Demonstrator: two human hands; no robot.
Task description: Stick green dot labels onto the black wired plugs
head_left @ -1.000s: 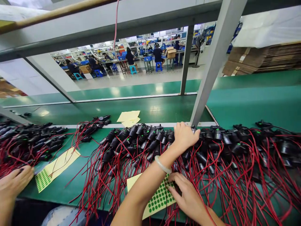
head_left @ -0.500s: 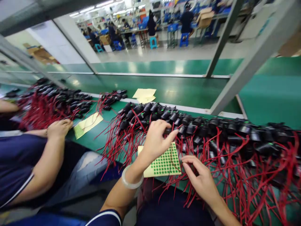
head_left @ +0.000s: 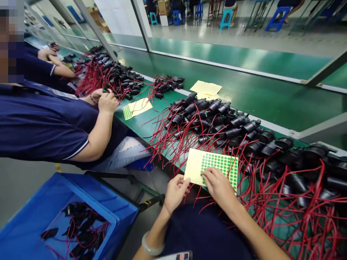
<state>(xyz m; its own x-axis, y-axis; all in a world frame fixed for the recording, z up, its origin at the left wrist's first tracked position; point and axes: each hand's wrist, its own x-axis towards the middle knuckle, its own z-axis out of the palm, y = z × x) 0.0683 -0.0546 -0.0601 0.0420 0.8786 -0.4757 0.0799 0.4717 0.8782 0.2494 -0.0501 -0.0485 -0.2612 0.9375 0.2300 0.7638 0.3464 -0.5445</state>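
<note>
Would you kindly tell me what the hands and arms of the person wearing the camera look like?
The left hand and right hand are ungloved. A pale, rounded bangle circles the left forearm; none shows on the right. Both forearms are bare as far as visible, with no sleeve on them.

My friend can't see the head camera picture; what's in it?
A right hand touches a pale yellow sheet of green dot stickers, with the left hand at its near-left corner. Beyond lie heaped black cylindrical parts with red wires.
</note>
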